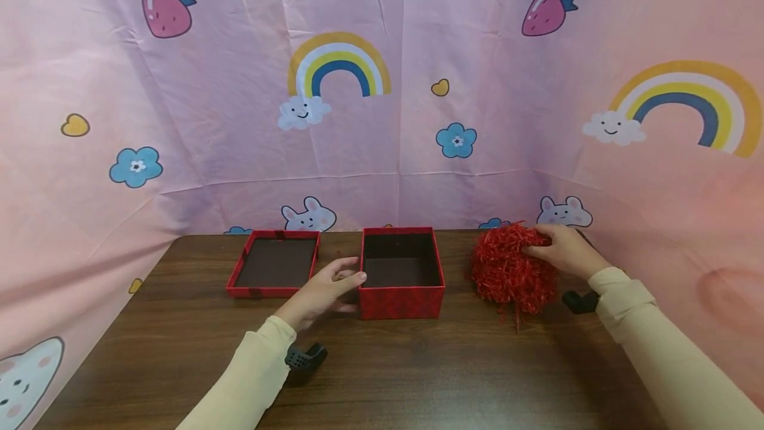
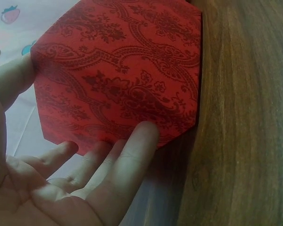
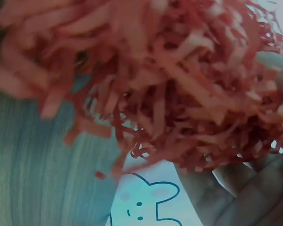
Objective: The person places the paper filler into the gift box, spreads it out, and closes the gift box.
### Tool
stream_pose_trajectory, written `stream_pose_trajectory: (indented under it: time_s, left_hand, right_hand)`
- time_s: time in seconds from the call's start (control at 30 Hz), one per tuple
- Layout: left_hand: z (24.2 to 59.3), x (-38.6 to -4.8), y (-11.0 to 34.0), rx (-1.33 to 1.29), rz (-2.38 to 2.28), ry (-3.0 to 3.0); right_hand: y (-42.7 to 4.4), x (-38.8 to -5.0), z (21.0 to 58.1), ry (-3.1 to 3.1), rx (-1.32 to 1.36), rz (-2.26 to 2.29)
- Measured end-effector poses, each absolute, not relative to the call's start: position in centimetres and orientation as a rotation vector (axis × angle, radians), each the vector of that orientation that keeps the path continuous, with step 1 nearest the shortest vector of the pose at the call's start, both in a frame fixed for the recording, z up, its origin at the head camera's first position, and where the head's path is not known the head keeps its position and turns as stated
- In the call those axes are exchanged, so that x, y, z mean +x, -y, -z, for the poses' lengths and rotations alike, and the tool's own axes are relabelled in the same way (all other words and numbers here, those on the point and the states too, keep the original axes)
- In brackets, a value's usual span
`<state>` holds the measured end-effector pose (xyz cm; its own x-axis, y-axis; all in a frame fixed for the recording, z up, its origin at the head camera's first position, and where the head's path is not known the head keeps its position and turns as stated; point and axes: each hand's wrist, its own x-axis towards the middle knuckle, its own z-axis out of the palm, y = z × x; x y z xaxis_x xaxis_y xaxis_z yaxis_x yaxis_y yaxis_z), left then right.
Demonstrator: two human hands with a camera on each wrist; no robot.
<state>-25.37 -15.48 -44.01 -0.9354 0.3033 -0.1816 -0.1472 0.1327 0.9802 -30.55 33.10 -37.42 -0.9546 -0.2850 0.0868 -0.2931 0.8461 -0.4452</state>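
Observation:
A red patterned box (image 1: 401, 302) stands uncovered in the middle of the table, its dark inside bare. At its left side is my left hand (image 1: 322, 290), the thumb at the upper edge. In the left wrist view the fingers (image 2: 139, 146) reach loosely against the red wall, not wrapped round it. My right hand (image 1: 564, 251) grips a large tangle of red shredded paper (image 1: 507, 271) to the right of the box. Thin strips dangle from the tangle in the right wrist view, and the paper hides part of the fingers.
A shallow red box lid (image 1: 262, 292) lies with its dark inside up, left of the box. The brown wooden table (image 1: 418, 370) reaches back to a printed cloth (image 1: 358, 184) that hangs behind it and along both sides.

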Motion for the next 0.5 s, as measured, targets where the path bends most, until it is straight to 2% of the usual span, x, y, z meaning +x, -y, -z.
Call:
stream_pose_trajectory:
  time_s: [0.5]
  left_hand:
    - [44.1,-25.4,15.4,0.139,-1.866,-2.073]
  right_hand:
    - [-33.1,-30.9,35.6,2.964,0.526,-0.743]
